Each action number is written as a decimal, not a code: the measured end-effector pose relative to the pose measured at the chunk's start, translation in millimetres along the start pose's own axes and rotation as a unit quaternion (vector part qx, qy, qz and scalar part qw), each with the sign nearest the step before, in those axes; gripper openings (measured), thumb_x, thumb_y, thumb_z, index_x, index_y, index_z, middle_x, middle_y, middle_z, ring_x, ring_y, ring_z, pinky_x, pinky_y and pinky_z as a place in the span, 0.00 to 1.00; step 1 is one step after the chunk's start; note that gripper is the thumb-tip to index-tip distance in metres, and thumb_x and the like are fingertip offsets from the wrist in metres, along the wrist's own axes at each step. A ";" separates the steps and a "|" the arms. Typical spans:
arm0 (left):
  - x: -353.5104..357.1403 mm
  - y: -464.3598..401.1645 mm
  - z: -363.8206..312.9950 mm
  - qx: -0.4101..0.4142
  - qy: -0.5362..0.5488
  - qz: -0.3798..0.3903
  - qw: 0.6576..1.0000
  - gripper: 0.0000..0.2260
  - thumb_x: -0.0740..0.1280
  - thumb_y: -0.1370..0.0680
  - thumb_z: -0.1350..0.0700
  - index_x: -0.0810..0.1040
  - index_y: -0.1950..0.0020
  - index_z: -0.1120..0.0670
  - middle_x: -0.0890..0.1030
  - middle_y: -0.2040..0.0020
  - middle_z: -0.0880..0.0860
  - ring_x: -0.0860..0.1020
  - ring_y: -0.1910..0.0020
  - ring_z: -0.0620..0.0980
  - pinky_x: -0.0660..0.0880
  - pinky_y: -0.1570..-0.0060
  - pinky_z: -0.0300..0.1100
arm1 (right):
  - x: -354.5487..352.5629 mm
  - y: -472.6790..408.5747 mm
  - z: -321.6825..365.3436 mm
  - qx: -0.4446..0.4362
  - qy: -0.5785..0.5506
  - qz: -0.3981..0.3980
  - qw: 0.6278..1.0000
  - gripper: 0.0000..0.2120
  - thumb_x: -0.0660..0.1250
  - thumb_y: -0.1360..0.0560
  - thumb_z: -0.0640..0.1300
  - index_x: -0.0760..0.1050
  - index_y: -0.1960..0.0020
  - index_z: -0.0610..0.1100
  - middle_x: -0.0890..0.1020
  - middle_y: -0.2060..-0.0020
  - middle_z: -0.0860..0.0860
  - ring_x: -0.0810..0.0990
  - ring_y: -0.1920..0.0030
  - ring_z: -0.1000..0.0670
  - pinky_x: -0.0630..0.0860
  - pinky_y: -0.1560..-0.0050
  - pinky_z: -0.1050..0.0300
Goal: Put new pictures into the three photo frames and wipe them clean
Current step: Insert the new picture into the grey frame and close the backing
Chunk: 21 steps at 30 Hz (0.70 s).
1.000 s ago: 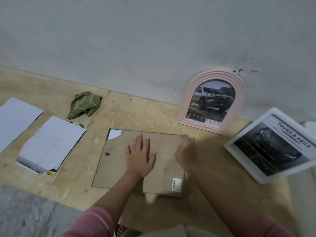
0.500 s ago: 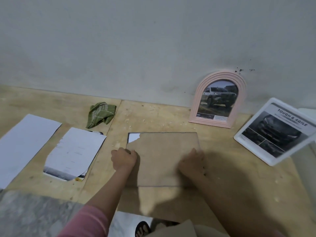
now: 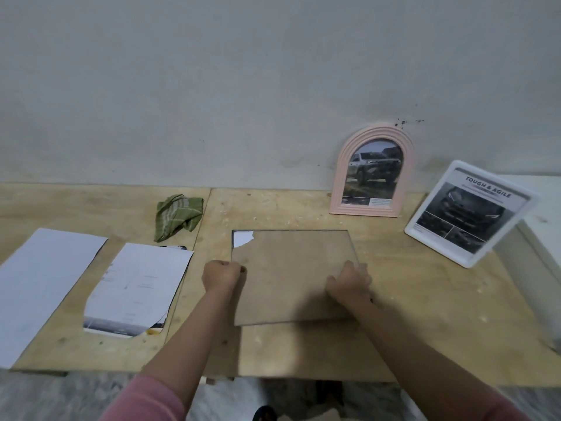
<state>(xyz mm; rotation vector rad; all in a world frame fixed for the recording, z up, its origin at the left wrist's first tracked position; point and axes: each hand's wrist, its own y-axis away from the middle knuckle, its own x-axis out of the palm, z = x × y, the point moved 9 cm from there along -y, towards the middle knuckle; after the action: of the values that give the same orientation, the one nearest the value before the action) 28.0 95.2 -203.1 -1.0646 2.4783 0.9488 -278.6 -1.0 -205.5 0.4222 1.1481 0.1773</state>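
Low in the centre of the frame, the flat brown cardboard backing board lies on the wooden tabletop. The left hand, fist-curled, pinches its left edge; the right hand grips its right edge with bent fingers.

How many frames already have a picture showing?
2: the pink arched frame against the wall, and the white frame propped to its right. The brown board under both hands shows no picture.
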 end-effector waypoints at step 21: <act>32.5 98.7 -156.2 0.095 0.181 0.250 0.946 0.08 0.62 0.24 0.58 0.77 0.62 0.58 0.77 0.73 0.52 0.74 0.73 0.49 0.72 0.68 0.39 | -114.0 141.2 143.0 -0.244 -0.022 0.035 0.969 0.05 0.59 0.25 0.42 0.71 0.50 0.44 0.78 0.57 0.48 0.76 0.56 0.46 0.70 0.60 0.59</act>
<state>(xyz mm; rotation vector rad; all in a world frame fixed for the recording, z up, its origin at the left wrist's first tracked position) -65.8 24.0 -57.1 -0.5947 3.1599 0.6492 -183.8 54.1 -2.1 0.0282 1.0050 0.4969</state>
